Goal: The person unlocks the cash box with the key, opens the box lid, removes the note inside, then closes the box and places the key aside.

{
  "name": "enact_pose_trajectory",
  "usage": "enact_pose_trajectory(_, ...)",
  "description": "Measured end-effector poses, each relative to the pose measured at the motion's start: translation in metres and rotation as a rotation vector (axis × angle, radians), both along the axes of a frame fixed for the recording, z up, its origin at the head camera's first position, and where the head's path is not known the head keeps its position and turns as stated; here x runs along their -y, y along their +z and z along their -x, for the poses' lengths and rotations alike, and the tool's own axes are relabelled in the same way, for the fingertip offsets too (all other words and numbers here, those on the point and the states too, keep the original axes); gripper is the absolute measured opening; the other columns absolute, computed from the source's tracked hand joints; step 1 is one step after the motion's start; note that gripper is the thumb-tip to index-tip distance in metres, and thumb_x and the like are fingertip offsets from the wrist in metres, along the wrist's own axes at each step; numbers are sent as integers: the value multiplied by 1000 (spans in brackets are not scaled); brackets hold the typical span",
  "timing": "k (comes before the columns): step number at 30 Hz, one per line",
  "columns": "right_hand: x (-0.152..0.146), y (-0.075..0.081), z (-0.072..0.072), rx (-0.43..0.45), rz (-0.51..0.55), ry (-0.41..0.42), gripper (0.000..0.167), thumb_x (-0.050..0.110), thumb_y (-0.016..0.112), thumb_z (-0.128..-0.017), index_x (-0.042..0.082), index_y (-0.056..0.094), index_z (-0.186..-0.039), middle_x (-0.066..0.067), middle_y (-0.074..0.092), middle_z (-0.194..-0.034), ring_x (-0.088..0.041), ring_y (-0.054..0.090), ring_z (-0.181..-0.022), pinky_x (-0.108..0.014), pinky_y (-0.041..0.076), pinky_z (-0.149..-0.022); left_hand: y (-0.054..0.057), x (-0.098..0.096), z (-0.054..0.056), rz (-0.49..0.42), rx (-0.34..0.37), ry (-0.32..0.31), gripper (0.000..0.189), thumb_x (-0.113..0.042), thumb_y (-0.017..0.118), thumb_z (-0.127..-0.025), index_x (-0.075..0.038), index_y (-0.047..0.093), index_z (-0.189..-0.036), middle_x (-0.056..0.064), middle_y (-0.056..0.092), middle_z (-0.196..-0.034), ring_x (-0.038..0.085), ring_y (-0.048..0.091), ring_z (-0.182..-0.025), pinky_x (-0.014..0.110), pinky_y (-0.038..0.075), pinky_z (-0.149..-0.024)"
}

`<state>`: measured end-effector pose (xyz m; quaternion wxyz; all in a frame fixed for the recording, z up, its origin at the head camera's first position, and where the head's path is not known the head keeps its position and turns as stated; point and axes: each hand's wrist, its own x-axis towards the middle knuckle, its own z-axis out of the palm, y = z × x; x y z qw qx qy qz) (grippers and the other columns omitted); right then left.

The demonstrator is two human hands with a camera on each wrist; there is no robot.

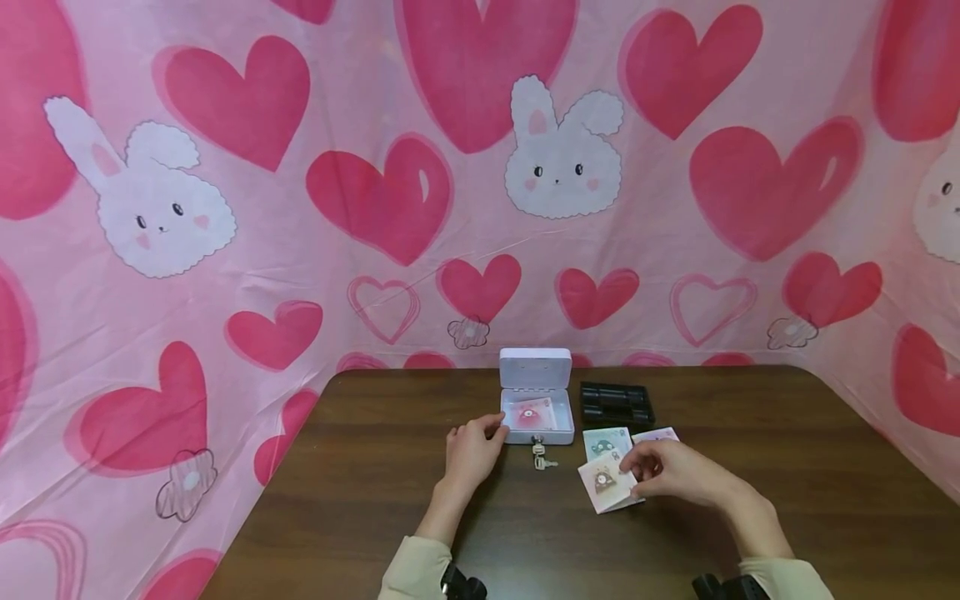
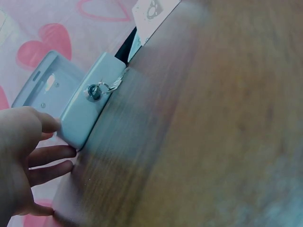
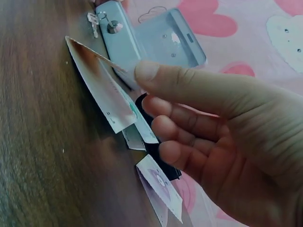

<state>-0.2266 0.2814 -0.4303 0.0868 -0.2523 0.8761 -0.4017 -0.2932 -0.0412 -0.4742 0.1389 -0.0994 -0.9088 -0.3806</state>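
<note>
At lower centre of the head view, one white box, lid raised, is touched by the left hand, fingers loosely extended; lower right of it, one folded card is pinched by the right hand.

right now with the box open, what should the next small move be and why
Probably carry the cream card to the open box: the right hand holds its edge, the left hand touches the box, and a pink card lies inside.
</note>
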Motion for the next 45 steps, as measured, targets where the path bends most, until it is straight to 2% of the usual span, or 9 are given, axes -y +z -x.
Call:
enact_pose_trajectory(5,-1,-1,-1,85,-26,0,25,12,81,-77,3,67,-96,1,57,-77,-3,51,-68,-20,44,-58,1,0,0,-3,27,1,30,-29,67,-94,-17,74,-120,3,74,-116,26,68,-113,68,25,-110)
enact_pose_trajectory(12,-1,-1,-5,221,-51,-31,24,7,80,-77,1,62,-92,-1,54,-73,-9,51,-59,-23,46,-49,2,0,-2,-14,33,-9,30,-29,66,-95,-16,73,-121,4,74,-117,26,67,-114,68,23,-111)
enact_pose_trajectory(21,-6,-4,-5,255,-10,1,26,4,78,-78,-2,60,-94,-1,54,-71,-9,52,-57,-24,49,-47,3,2,-1,-16,35,-8,30,-30,66,-95,-17,73,-121,4,74,-119,27,67,-116,68,23,-111)
enact_pose_trajectory(26,-12,-8,-2,271,10,22,30,5,79,-77,-2,58,-97,0,55,-71,-7,51,-54,-21,46,-45,4,3,0,-19,25,-9,30,-29,66,-95,-16,74,-121,4,74,-118,28,67,-115,68,24,-110)
enact_pose_trajectory(32,-14,-5,-2,275,-1,27,30,7,79,-78,-2,56,-97,0,56,-70,-6,49,-54,-22,42,-46,4,4,0,-15,20,-3,30,-28,66,-95,-15,73,-121,4,74,-118,28,67,-115,67,25,-110)
enact_pose_trajectory(36,-15,-1,-3,253,-11,4,28,9,79,-79,0,57,-95,1,54,-68,-6,47,-52,-22,40,-45,3,5,-1,-8,20,-4,30,-28,67,-94,-16,74,-120,4,74,-117,28,68,-113,68,25,-110)
enact_pose_trajectory(39,-14,2,-3,188,-18,-4,26,12,78,-81,2,59,-96,3,53,-68,-4,46,-52,-22,40,-46,3,5,-2,-11,35,-6,30,-28,67,-95,-16,73,-121,5,74,-117,28,67,-114,68,25,-110)
enact_pose_trajectory(45,-6,6,-2,-99,-57,-14,19,19,76,-86,9,64,-97,9,55,-75,0,49,-65,-21,42,-55,3,2,-3,-16,57,-16,31,-30,65,-95,-16,73,-122,5,73,-120,28,66,-117,68,23,-112)
